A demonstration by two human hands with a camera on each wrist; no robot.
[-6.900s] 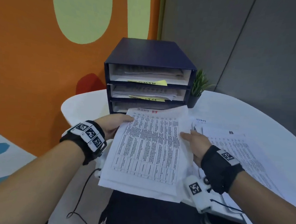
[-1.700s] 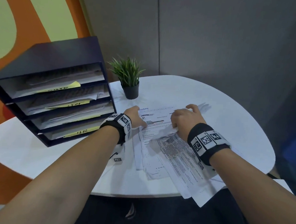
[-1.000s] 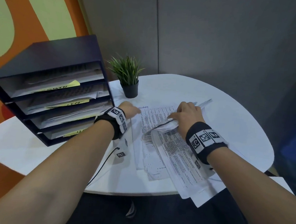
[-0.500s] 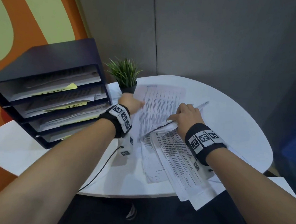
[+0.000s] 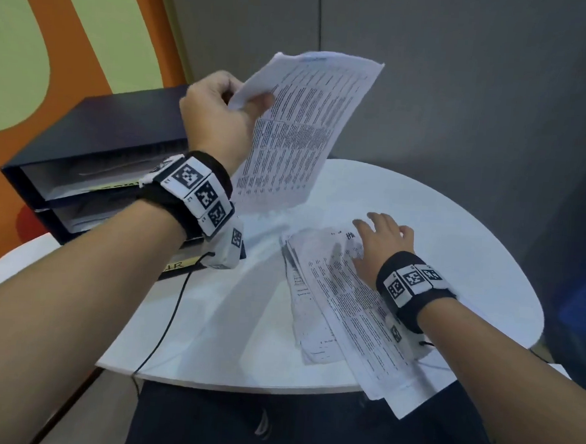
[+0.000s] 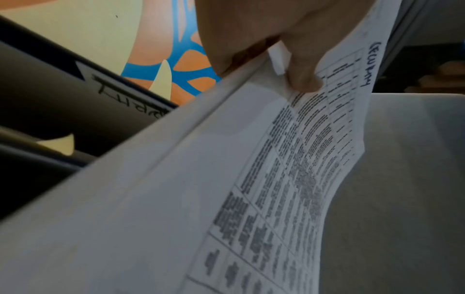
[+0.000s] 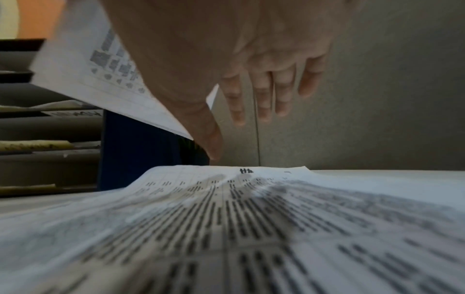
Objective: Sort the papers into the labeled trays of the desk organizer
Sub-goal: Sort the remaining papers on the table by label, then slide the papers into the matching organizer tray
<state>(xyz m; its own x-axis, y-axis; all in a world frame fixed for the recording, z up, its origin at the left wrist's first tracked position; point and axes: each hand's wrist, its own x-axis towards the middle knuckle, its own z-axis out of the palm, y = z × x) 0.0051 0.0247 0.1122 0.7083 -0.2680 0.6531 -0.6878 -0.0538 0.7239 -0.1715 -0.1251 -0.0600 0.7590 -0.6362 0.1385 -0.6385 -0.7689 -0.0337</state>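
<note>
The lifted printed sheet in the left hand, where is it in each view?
Head: lifted printed sheet upper centre, pinched by left hand.
Left wrist: fills centre and bottom.
Right wrist: upper left.
Shared landmark: desk organizer, left in each view.

Head looks down; wrist views close, sharing lifted sheet (image 5: 301,126)

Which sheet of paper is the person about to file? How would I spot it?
Start at the round white table with the dark desk organizer at its left. Above them, the left hand pinches one printed sheet by its corner. It alone hangs in the air; the other papers lie flat under the right hand.
</note>
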